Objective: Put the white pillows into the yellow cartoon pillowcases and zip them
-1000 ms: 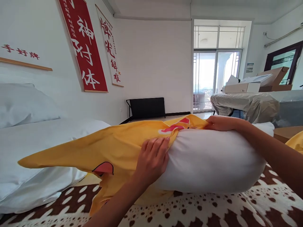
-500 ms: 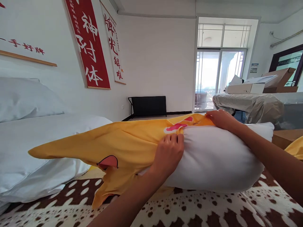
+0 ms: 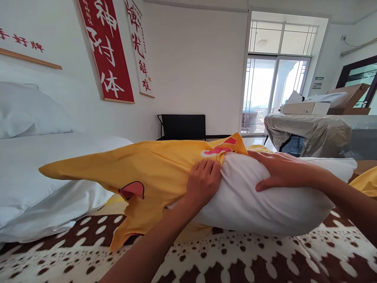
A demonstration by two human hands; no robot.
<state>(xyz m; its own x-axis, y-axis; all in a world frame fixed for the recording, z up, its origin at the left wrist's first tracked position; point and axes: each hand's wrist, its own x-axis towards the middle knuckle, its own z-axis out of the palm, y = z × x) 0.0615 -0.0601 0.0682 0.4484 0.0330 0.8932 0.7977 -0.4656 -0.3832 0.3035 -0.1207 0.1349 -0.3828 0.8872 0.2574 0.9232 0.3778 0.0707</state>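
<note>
A plump white pillow [image 3: 282,212] lies partly inside a yellow pillowcase [image 3: 159,165] with pink printed patches. My left hand [image 3: 204,179] is closed on the bunched edge of the case, where the white pillow comes out of it. Over the top of the pillow reaches my right hand [image 3: 279,169], its thumb on the near side and its fingers toward the far side, gripping the pillow and creasing its cloth. The fingertips of my right hand are partly hidden. To the left, the far end of the case hangs flat and slack.
Other white pillows [image 3: 29,173] are piled at the left by the wall. Beneath everything is a brown and cream patterned blanket [image 3: 235,255]. More yellow cloth [image 3: 365,182] lies at the right edge. Farther back stand a plastic-covered table [image 3: 312,127] with boxes and a black folded item [image 3: 184,126].
My right hand has let go of the case's far edge and come down onto the pillow, which is now wrinkled under it. My left hand keeps hold of the case. The view has shifted slightly.
</note>
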